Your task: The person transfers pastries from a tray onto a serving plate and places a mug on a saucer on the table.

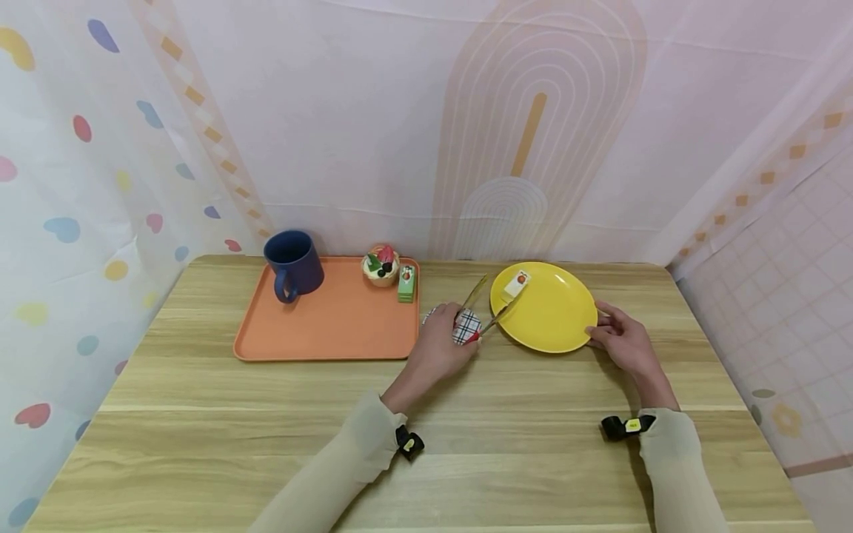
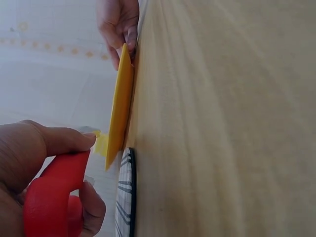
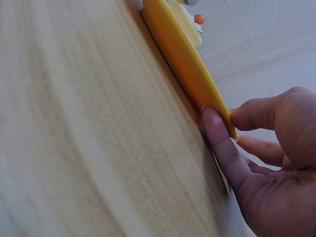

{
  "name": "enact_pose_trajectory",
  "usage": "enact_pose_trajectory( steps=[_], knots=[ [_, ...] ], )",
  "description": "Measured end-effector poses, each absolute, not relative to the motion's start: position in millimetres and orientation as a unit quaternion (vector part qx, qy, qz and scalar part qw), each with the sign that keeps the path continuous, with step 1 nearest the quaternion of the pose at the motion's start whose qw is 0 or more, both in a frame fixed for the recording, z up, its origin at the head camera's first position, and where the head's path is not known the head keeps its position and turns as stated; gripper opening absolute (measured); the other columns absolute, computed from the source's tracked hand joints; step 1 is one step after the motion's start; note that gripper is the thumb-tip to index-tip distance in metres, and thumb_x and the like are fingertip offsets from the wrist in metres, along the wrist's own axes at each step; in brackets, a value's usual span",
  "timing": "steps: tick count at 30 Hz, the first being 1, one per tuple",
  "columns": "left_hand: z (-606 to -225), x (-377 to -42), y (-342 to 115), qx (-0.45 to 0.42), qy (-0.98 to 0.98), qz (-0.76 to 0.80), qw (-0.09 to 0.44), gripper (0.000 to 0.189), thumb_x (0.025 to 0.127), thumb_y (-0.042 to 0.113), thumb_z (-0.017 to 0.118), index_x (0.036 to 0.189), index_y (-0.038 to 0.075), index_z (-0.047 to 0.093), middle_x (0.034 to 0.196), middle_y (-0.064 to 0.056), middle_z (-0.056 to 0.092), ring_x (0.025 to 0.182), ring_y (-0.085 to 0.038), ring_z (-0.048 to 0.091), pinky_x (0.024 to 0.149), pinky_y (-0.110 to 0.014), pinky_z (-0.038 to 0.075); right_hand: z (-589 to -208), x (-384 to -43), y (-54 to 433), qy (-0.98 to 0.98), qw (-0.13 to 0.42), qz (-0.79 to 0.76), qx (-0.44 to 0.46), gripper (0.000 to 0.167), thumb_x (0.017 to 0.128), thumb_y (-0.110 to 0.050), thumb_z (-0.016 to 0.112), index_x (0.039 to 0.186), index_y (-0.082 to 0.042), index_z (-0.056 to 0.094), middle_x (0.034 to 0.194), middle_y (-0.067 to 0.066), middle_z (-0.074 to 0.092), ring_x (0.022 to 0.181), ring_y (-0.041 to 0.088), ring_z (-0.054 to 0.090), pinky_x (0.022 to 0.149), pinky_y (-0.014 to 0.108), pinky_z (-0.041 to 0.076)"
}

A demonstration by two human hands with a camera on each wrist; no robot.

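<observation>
Above the wooden table, red-handled tongs are gripped by the left hand while a yellow plate is pinched at its rim by the right hand.

On the plate's left part a pale cake slice topped with an orange-red fruit is seen; the tongs' arms are spread, one reaching over the plate's edge close to the slice, though whether it is touched cannot be told. The tongs' handle is grasped by curled left fingers and thumb, with a checked disc partly covered from above. By the right thumb and fingers, the plate's right edge is clasped. Farther left, a blue mug, a fruit tart and a green cake slice are held on an orange tray.
</observation>
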State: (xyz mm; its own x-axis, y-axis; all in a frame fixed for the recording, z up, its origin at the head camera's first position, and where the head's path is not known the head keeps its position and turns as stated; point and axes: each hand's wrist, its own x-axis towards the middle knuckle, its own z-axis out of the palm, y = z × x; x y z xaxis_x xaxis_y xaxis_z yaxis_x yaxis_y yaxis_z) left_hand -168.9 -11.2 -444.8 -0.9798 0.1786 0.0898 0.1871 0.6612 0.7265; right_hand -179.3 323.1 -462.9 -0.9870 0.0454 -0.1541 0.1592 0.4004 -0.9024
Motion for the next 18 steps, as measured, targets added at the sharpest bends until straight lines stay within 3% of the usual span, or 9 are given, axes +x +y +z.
enact_pose_trajectory(
  steps=[6,18],
  knots=[
    [-449,-164,-16,-0.095,-0.909,-0.407,0.016,0.063,0.083,0.026,0.084,0.135,0.002,0.057,0.122,-0.017,0.063,0.108,-0.03,0.063,0.089,-0.045,0.056,-463,-179,323,0.836,0.053,-0.543,0.061,0.065,0.102,-0.004,0.059,0.16,-0.003,0.03,0.136,0.029,0.051,0.087,-0.008,0.062,0.081,0.02,0.058],
    [-446,-160,-30,-0.071,-0.899,-0.431,0.036,0.067,0.081,0.022,0.085,0.137,0.0,0.056,0.129,-0.02,0.062,0.113,-0.033,0.062,0.093,-0.048,0.055,-463,-178,323,0.836,0.049,-0.543,0.06,0.065,0.102,-0.004,0.059,0.16,-0.003,0.03,0.135,0.028,0.052,0.087,-0.008,0.062,0.08,0.02,0.059]
  ],
)
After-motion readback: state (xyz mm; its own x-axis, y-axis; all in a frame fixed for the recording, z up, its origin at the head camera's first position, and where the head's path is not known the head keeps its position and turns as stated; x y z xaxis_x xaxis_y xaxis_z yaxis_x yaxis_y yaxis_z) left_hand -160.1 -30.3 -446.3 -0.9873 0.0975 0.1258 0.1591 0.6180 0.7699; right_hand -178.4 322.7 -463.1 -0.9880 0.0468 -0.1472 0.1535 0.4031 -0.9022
